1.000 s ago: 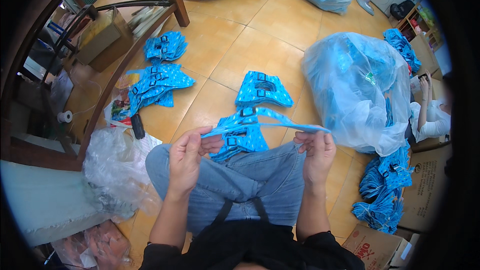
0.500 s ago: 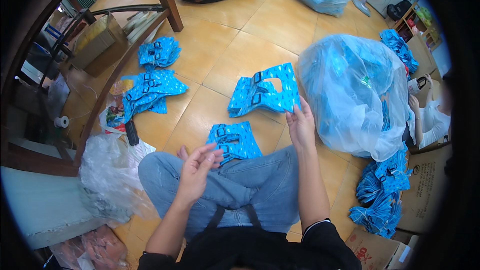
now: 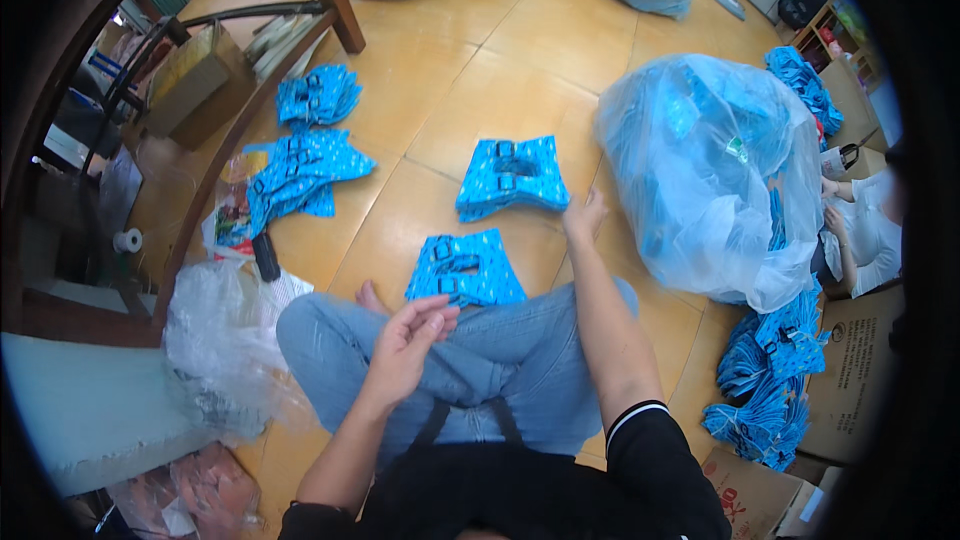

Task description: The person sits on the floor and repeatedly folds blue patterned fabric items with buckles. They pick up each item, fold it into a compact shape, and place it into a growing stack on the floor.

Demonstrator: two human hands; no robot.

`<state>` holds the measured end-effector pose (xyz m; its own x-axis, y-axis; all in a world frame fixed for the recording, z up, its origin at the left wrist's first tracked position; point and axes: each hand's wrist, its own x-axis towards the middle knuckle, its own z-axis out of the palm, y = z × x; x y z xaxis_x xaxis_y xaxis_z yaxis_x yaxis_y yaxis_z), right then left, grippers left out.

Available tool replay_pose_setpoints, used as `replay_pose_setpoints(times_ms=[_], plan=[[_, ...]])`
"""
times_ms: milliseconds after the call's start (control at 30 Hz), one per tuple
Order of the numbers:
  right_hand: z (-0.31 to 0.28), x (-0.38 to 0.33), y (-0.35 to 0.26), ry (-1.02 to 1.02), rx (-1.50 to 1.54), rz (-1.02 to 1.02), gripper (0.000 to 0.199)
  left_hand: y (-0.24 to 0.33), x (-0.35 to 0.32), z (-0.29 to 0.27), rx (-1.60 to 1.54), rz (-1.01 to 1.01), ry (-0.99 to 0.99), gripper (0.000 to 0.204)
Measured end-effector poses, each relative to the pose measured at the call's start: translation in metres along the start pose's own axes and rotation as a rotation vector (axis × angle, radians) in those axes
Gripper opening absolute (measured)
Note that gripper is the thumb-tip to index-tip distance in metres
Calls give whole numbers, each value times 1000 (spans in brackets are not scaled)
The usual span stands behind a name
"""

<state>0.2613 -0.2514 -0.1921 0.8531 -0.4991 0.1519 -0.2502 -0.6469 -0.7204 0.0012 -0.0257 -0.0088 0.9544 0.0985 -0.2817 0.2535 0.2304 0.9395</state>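
Note:
Two stacks of flat blue patterned pieces with black buckle-like fittings and a cut-out lie on the floor before me. My right hand [image 3: 585, 213] is at the right corner of the farther stack [image 3: 480, 180], its fingers closed about the corner of the top piece; the fingertips are partly hidden. The nearer stack [image 3: 490, 265] lies by my shins. My left hand [image 3: 412, 332] hovers just short of it over my leg, fingers loosely stretched, holding nothing.
More blue stacks [image 3: 305, 175] lie to the left by a wooden frame [image 3: 225, 145] and crumpled clear plastic [image 3: 215, 340]. At right stand a large filled plastic bag [image 3: 705, 175], bundled blue pieces [image 3: 755, 420] and cartons [image 3: 860, 370]. Another person [image 3: 865, 230] sits at far right.
The top piece on the farther stack has shifted left and now lies flat over it, my right hand moving along with its corner. My left hand has moved slightly right.

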Motion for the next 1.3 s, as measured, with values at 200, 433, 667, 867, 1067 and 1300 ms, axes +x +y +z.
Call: replay_pose_setpoints(times_ms=[200, 433, 667, 867, 1067, 1300], plan=[[-35, -43, -36, -705, 304, -330, 46, 2, -4, -16, -4, 5, 80, 29], [-36, -100, -48, -960, -376, -598, 93, -1, -5, -11, -24, 23, 69, 30], [-37, -107, -57, -916, -433, -575, 87, -1, -4, -12, -33, -17, 55, 29], [-52, -100, -61, -866, -395, -494, 78, 2, -7, -20, -40, 7, 34, 32], [-96, -107, -90, -580, -58, -478, 71, 5, -8, -31, 83, 180, 268, 43], [-161, -140, -103, -474, 463, -388, 62, 10, -8, -26, -77, 33, 119, 52]])
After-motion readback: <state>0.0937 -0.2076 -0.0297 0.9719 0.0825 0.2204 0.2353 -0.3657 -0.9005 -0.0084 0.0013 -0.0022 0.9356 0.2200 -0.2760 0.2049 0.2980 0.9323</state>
